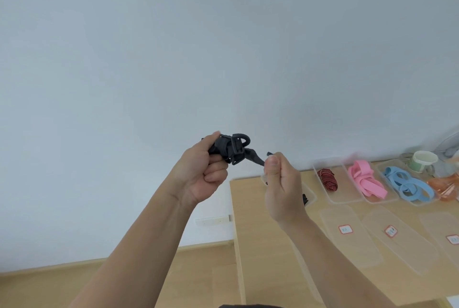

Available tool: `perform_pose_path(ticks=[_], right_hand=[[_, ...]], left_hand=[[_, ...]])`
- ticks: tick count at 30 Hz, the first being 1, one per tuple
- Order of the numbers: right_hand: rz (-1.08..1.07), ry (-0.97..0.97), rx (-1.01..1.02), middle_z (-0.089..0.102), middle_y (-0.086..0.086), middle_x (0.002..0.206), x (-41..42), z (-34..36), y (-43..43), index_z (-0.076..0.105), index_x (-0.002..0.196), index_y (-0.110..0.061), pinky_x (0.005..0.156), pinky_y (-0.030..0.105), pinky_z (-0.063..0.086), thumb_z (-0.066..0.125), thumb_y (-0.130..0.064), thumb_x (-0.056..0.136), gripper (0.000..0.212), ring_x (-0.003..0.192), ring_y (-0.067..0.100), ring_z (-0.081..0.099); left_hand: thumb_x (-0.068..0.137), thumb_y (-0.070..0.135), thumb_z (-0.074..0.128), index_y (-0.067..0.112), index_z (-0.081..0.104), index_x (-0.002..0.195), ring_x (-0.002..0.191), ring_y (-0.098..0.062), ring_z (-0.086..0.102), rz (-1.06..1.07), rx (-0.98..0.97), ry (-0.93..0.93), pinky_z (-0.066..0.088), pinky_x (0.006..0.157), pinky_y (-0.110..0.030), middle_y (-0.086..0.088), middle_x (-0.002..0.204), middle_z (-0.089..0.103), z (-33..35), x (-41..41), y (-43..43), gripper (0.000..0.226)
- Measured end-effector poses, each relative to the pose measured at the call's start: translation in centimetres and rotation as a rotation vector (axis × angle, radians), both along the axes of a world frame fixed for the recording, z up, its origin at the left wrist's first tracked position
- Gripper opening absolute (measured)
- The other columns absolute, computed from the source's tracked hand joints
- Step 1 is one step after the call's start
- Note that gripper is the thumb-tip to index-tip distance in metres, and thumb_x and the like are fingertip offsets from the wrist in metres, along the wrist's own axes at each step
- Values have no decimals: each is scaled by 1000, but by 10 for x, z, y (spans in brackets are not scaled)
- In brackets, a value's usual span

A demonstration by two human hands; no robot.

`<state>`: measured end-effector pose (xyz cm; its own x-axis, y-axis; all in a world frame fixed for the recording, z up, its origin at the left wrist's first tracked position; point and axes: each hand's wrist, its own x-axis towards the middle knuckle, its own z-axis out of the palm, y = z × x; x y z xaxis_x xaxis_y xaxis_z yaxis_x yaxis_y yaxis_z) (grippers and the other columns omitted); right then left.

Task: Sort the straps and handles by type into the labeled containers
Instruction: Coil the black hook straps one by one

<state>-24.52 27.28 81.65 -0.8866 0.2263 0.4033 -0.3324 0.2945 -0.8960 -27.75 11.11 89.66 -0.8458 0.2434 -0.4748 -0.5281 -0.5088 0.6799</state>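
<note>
I hold a black webbing strap with a plastic buckle [233,149] up in the air in front of the wall, left of the table. My left hand [203,171] grips its bundled part. My right hand [280,183] pinches the loose end of the strap between thumb and fingers. On the wooden table [263,245] stand clear containers in a row: one with a red-and-black striped strap [327,179], one with pink straps [366,178], one with blue loops [407,186]. A further container behind my right hand holds something black [305,199], mostly hidden.
Clear lids with red-bordered labels [345,229] lie flat on the table in front of the containers. An orange item [444,187] and a green-and-white cup [423,161] sit at the far right. The table's left edge runs just below my right wrist.
</note>
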Motion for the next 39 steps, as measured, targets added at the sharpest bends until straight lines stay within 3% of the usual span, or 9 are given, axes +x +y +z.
perform_pose_path(ticks=[5, 9, 12, 17, 20, 25, 29, 32, 39], right_hand=[[94, -34, 55, 29, -10, 61, 3, -17, -3, 34, 70, -19, 52, 26, 24, 31, -48, 103, 44, 56, 8, 25], [105, -50, 131, 36, -6, 61, 1, -39, 5, 42, 74, -15, 56, 29, 28, 31, -50, 103, 47, 57, 9, 31], [120, 40, 305, 39, -20, 70, 5, -53, 4, 46, 78, -22, 64, 23, 31, 31, -46, 107, 41, 67, 6, 39], [61, 84, 574, 38, -20, 77, -2, -67, -6, 51, 80, -19, 63, 31, 40, 40, -38, 106, 34, 77, 10, 37], [71, 53, 659, 50, -12, 74, -3, -69, -15, 53, 81, -19, 61, 31, 41, 41, -40, 105, 34, 78, 10, 36], [102, 99, 737, 49, -5, 72, 13, -64, -44, 54, 79, -18, 57, 31, 40, 46, -42, 104, 35, 71, 17, 38], [166, 175, 788, 42, -1, 81, 12, -36, -41, 55, 78, -14, 61, 30, 38, 53, -35, 100, 30, 72, 20, 36], [206, 254, 861, 42, 0, 90, 11, -9, -29, 60, 78, -14, 69, 22, 27, 53, -37, 100, 32, 77, 19, 35], [98, 242, 375, 42, -8, 74, 5, 39, -19, 54, 74, -9, 53, 24, 34, 45, -31, 105, 39, 61, 13, 39]], left_hand=[[103, 25, 50, 18, 49, 53, 46, -9, 5, -7, 106, -70, 9, 33, -16, 8, 51, 16, 2, -1, -5, 51], [92, 14, 53, 17, 44, 62, 46, -9, 5, -9, 302, -191, 10, 32, -15, 9, 61, 10, 0, -3, -15, 32], [88, 12, 53, 14, 45, 65, 45, -8, 6, 5, 433, -253, 14, 29, -16, 11, 64, 11, -2, -5, -18, 25], [90, 8, 49, 8, 49, 59, 47, -7, 6, 41, 419, -302, 13, 30, -15, 8, 57, 13, -5, -10, -9, 30], [99, 3, 40, 3, 55, 61, 41, -8, 8, 170, 367, -311, 14, 31, -13, 3, 47, 35, -4, -22, -6, 41], [99, -2, 30, 8, 48, 72, 30, -8, 18, 380, 165, -227, 17, 30, -12, -7, 61, 55, -14, -41, -5, 34], [107, 15, 38, 9, 47, 87, 39, -11, 18, 263, -256, 14, 18, 33, -19, -19, 83, 54, -29, -30, 1, 23], [109, 24, 42, 10, 44, 79, 41, -12, 22, 61, -545, 288, 21, 38, -21, -12, 68, 56, -20, -18, 3, 33], [106, 17, 52, 11, 38, 85, 56, -4, 44, -157, -815, 763, 38, 55, -14, 20, 62, 46, -12, 3, -1, 26]])
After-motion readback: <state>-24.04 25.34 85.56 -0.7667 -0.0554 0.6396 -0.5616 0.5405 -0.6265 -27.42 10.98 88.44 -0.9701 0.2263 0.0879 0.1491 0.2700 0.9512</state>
